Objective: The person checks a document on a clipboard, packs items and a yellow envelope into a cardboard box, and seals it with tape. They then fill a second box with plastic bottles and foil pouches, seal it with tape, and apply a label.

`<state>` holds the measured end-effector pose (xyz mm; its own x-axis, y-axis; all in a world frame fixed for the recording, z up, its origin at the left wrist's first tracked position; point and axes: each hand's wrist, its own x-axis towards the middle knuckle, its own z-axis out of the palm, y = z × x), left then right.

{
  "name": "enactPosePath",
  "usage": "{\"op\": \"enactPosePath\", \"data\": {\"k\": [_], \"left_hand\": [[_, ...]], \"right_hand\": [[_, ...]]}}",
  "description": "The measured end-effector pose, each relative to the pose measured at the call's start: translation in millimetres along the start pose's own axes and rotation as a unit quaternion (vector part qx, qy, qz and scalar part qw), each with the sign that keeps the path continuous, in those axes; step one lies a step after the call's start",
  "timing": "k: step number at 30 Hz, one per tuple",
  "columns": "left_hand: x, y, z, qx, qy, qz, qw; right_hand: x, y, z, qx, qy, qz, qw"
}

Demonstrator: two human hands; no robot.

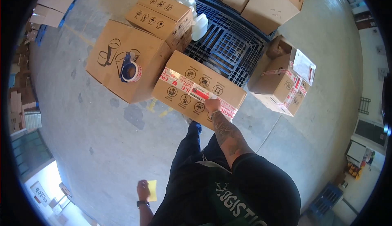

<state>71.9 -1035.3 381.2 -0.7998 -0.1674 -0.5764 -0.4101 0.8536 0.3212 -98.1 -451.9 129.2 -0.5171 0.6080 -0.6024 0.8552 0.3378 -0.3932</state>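
Observation:
My right hand (212, 105) is closed, with its knuckles against the top of a cardboard box (181, 100). What its fingers hold, if anything, is hidden. Red and white FRAGILE tape (173, 79) runs along the box top, and a red and white label (199, 92) lies beside my hand. Printed handling symbols cover the cardboard. Low at the left, away from the boxes, my left hand (143, 189) grips a yellow sheet of paper (152, 191). A blue tape dispenser (126, 67) with a roll of printed tape rests on the large box (110, 69) to the left.
Behind the taped box lies a blue plastic pallet (228, 42), with white jugs (199, 27) at its left. A printed carton (157, 16) stands behind the large box. At right, another taped box (281, 81) carries papers (303, 67). More cartons (271, 5) stand at the back.

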Motion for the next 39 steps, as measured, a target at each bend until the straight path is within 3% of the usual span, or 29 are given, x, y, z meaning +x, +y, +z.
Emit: {"op": "enactPosePath", "data": {"k": [2, 4, 5, 8, 10, 11, 12, 14, 15, 18, 19, 20, 22, 25, 28, 29, 30, 32, 34, 35, 37, 38, 39], "left_hand": [[47.7, 22.6, -32.5, -0.022, 0.043, 0.005, 0.999], [85.3, 65.6, -56.7, -0.038, 0.080, 0.011, 0.996], [85.0, 121.0, -71.7, -0.070, 0.079, 0.023, 0.994], [104.4, 153.1, -76.9, -0.083, 0.045, 0.075, 0.993], [107.2, 149.6, -67.4, -0.042, 0.006, 0.094, 0.995], [104.7, 140.7, -57.3, -0.071, -0.009, 0.080, 0.994], [105.6, 122.3, -48.0, -0.066, -0.032, 0.111, 0.991], [90.1, 115.7, -35.8, -0.017, -0.052, 0.092, 0.994], [82.8, 104.6, -32.5, 0.008, -0.068, 0.125, 0.990], [58.9, 59.8, -25.8, 0.031, -0.064, 0.123, 0.990], [45.9, 65.1, -27.1, 0.020, -0.042, 0.026, 0.999], [35.4, 57.8, -28.7, -0.035, -0.041, 0.005, 0.999], [27.0, 54.7, -28.3, 0.021, -0.062, -0.061, 0.996], [18.4, 81.5, -20.1, 0.098, -0.110, 0.002, 0.989], [29.2, 92.3, -5.3, 0.160, -0.078, 0.109, 0.978], [3.2, 167.9, -6.6, 0.095, -0.061, 0.036, 0.993], [-5.8, 175.8, 5.7, 0.009, -0.008, 0.023, 1.000], [-13.0, 187.3, 32.3, -0.025, 0.040, 0.074, 0.996], [-36.5, 214.4, 70.4, -0.120, 0.061, 0.072, 0.988], [-49.0, 226.7, 86.8, -0.165, 0.068, 0.071, 0.981], [-63.8, 235.2, 123.6, -0.131, 0.033, 0.117, 0.984], [-79.9, 245.5, 140.1, -0.107, 0.029, 0.159, 0.981], [-101.1, 272.7, 149.2, -0.096, 0.012, 0.126, 0.987]], "right_hand": [[0.0, -10.3, 2.2, 0.011, 0.026, 0.069, 0.997], [-4.6, -9.3, -0.1, -0.053, 0.017, 0.021, 0.998], [-7.2, -8.5, -3.8, -0.085, 0.013, -0.005, 0.996], [-61.9, -10.0, -41.3, 0.044, 0.128, 0.009, 0.991], [-67.4, 10.8, -51.4, -0.032, 0.116, -0.045, 0.992], [-77.7, -7.4, -73.0, -0.084, 0.059, -0.031, 0.994], [-72.2, -5.6, -64.2, -0.129, 0.070, -0.123, 0.981], [-58.3, -6.4, -40.3, -0.220, 0.091, -0.303, 0.923], [-52.4, -15.2, -38.9, -0.230, -0.015, -0.344, 0.910], [-32.7, -49.9, -28.4, -0.223, -0.026, -0.335, 0.915], [-33.8, -55.0, -32.0, -0.253, -0.034, -0.323, 0.912], [-38.8, -58.4, -31.8, -0.232, -0.043, -0.329, 0.914], [-29.1, -66.7, -40.4, -0.202, -0.049, -0.347, 0.915], [-2.7, -83.0, -34.1, -0.224, -0.039, -0.378, 0.897], [0.5, -86.6, -48.5, -0.235, -0.070, -0.376, 0.894], [-3.8, -75.7, -55.5, -0.258, -0.083, -0.382, 0.884], [-13.3, -64.1, -62.5, -0.279, -0.096, -0.386, 0.874], [-33.5, -29.2, -74.7, -0.329, -0.105, -0.398, 0.850], [-46.5, 17.3, -53.2, -0.285, -0.144, -0.374, 0.871], [-59.4, 24.1, -72.6, -0.231, -0.175, -0.347, 0.892], [-94.9, 54.6, -140.7, -0.176, -0.356, -0.361, 0.844], [-101.9, 81.4, -148.1, -0.100, -0.311, -0.400, 0.856], [-110.5, 119.0, -141.7, -0.023, -0.265, -0.434, 0.861]]}}
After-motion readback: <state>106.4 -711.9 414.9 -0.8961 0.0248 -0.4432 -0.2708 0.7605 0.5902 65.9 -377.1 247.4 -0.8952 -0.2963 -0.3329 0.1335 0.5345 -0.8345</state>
